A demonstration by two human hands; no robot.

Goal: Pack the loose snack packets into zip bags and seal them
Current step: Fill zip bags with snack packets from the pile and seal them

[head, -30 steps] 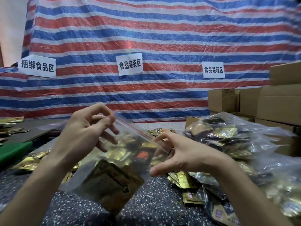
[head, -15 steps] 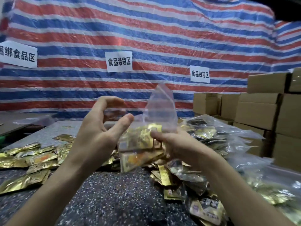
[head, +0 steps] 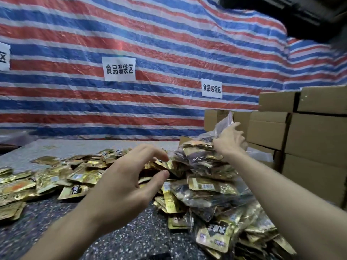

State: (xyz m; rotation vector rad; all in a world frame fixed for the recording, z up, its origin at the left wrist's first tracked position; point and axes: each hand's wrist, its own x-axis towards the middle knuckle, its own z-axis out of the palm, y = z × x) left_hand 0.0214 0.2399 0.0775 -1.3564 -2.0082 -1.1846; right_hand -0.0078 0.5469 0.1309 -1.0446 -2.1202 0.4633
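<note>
1. Red, blue and white striped tarpaulin (head: 169, 44): hangs behind the table, full width. White paper signs (head: 119, 69) are stuck to it.
2. Brown cardboard boxes (head: 309, 139): stacked along the table's right edge.
3. Dark speckled table (head: 131, 235): carries all the items below.
4. Heap of filled clear plastic zip bags (head: 212, 186): right side of the table, running down to the near right corner.
5. Loose gold foil snack packets (head: 56, 177): spread over the left half as far as the left edge, meeting the heap mid-table.
6. My left hand (head: 127, 186): in the air above the table's middle, fingers spread and lightly bent, holding nothing.
7. My right hand (head: 230, 142): well apart from the left, stretched to the top of the heap. It grips one packed clear zip bag (head: 221, 128), whose empty plastic top stands up beside my fingers.
</note>
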